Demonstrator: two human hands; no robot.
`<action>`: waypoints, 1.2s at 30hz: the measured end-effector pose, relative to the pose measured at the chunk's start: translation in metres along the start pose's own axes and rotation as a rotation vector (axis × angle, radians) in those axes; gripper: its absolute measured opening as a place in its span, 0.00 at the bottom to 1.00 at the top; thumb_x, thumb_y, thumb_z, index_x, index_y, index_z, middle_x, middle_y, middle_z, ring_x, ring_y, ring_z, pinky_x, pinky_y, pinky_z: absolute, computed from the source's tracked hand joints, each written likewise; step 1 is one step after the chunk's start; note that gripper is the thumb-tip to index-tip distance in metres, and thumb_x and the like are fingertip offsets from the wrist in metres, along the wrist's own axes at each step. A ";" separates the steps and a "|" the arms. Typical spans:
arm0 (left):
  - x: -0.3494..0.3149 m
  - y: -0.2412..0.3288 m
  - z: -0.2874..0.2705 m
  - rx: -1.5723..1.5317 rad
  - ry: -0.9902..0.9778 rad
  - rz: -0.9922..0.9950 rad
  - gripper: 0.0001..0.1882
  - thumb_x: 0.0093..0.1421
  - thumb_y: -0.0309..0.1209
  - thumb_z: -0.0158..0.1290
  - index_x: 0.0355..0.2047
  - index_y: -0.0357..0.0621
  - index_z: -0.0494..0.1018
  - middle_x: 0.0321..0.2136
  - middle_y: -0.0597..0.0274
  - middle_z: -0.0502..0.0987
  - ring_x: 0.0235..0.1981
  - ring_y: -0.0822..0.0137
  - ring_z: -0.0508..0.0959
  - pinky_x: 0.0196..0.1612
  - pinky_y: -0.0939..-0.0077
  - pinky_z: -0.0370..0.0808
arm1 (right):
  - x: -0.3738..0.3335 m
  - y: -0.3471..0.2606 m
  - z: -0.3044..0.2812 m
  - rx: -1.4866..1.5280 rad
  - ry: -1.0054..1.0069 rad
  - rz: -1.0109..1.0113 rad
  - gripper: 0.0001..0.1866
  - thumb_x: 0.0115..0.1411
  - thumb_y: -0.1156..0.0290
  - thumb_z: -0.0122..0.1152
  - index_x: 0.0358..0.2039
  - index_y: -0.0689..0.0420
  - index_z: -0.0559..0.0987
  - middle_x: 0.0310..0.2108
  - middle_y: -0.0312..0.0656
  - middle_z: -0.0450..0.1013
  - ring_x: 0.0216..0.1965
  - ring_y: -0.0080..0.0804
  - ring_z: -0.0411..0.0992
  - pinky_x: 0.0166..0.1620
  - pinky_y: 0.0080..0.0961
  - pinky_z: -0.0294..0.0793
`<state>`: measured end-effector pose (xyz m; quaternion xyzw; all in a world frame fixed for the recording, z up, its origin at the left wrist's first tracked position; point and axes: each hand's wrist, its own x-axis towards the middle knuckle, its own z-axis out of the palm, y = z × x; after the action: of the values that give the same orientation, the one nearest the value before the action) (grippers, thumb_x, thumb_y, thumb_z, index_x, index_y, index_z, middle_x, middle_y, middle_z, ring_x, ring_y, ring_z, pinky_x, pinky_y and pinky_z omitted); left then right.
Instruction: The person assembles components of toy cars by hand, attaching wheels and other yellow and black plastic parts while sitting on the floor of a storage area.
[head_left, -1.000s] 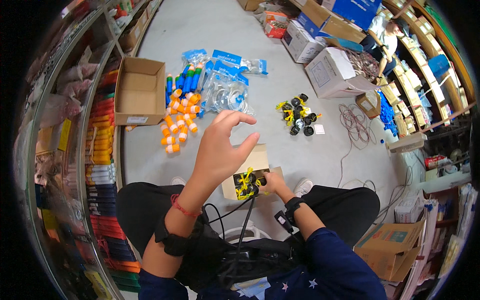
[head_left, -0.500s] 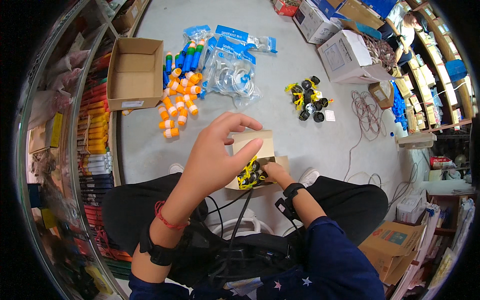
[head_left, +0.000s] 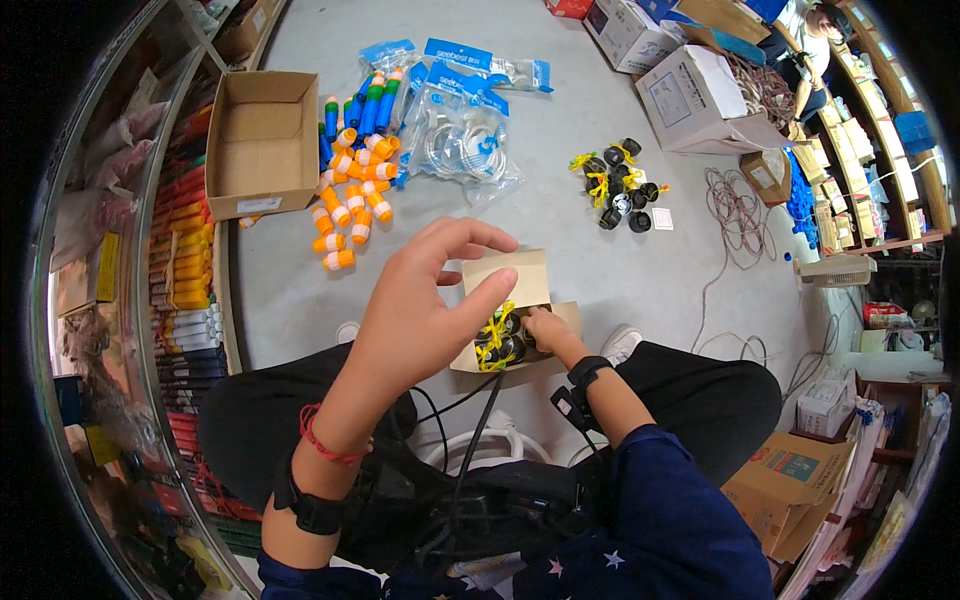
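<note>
Between the knees (head_left: 738,392), the open cream box (head_left: 520,276) holds yellow-tied black pieces (head_left: 512,348), just left of the nearer right hand (head_left: 549,331), whose fingers are too hidden to tell. Higher up, the left hand (head_left: 420,305) has thumb and forefinger apart.

Storeroom or the back of a small shop; which, cannot tell. Left side: tall shelving (head_left: 228,300) packed with bundled rolls (head_left: 188,285), sorted by colour: red, yellow, white, dark. Right side: wooden shelves (head_left: 896,95) lined with many small boxes (head_left: 835,160). Cartons (head_left: 690,105) crowd that edge, near a coil of cord (head_left: 735,215). Bare grey floor (head_left: 330,45) carries like goods in clusters: blue-topped clear packets (head_left: 465,130), orange-and-white pieces (head_left: 378,205), black pieces with yellow ties (head_left: 618,185). Second person (head_left: 815,55) among the right-hand stock.
</note>
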<state>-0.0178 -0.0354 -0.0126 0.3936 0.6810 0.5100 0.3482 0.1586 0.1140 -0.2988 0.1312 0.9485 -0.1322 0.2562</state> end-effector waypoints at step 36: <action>-0.013 -0.018 0.000 0.232 0.071 -0.090 0.12 0.44 0.23 0.48 0.32 0.42 0.68 0.33 0.64 0.69 0.35 0.71 0.68 0.35 0.80 0.66 | 0.024 0.130 -0.061 0.363 0.474 0.814 0.19 0.43 0.70 0.49 0.39 0.41 0.65 0.26 0.42 0.66 0.28 0.39 0.68 0.27 0.30 0.66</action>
<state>-0.0157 -0.0503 -0.0293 0.3819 0.7645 0.4251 0.2984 0.1525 0.2589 -0.2848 0.5593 0.8142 -0.1512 0.0379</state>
